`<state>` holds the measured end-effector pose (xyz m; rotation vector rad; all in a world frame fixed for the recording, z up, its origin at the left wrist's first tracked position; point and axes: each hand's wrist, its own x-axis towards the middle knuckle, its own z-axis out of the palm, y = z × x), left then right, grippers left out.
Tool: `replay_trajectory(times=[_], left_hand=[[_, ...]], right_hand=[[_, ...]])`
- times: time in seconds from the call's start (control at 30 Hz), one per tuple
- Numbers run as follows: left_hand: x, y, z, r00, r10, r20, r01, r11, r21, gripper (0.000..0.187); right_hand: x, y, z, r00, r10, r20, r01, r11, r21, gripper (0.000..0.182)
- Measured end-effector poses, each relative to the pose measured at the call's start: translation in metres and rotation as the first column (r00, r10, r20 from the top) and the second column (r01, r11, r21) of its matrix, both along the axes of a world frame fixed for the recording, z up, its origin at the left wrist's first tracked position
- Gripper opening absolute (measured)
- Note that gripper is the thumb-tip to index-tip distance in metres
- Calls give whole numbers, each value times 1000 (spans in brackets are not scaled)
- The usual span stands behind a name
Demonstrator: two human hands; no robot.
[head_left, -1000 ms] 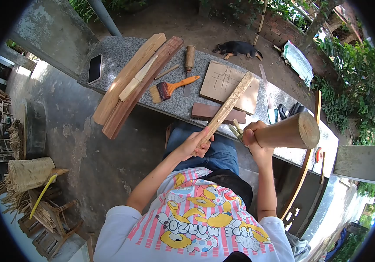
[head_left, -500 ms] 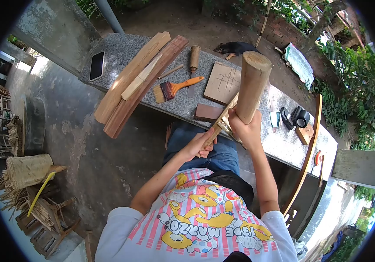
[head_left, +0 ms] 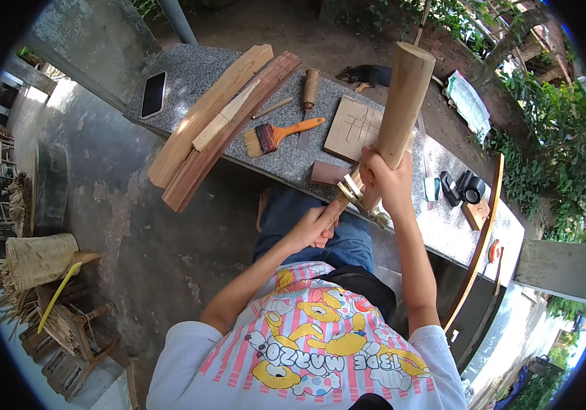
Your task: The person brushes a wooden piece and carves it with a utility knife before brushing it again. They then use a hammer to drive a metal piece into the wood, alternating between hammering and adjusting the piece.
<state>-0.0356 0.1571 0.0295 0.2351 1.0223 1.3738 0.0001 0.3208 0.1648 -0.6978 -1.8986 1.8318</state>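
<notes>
My right hand (head_left: 387, 179) grips the lower part of a thick round wooden mallet (head_left: 409, 99), whose broad end points up and away over the bench. My left hand (head_left: 315, 227) is wrapped round a narrow carved wooden piece (head_left: 351, 188) held in front of my lap. Pale notched parts of this piece show just above the left fingers, and its far side is hidden behind my right hand. The two hands are close together, the right one higher and farther out.
On the speckled stone bench (head_left: 293, 167) lie long timber pieces (head_left: 201, 130), a paintbrush (head_left: 283, 134), a wood-handled blade (head_left: 311, 89), a marked board (head_left: 353, 128), a reddish block (head_left: 327, 173), a phone (head_left: 154, 94) and black items (head_left: 467, 186). A curved wooden strip (head_left: 485, 236) crosses the right end. A dog (head_left: 368, 76) lies beyond.
The mallet's broad end has moved up and away from me, with my right hand slightly higher. The carved piece has turned in my left hand, which stays in nearly the same place.
</notes>
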Motion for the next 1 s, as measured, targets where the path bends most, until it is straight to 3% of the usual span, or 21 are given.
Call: replay_trajectory(times=[1.0], left_hand=[[-10,3,6,998,-41,-50,41,999,2,55]], right_hand=[[-11,16,-6,994,104,-27,-106,988,-112,24]])
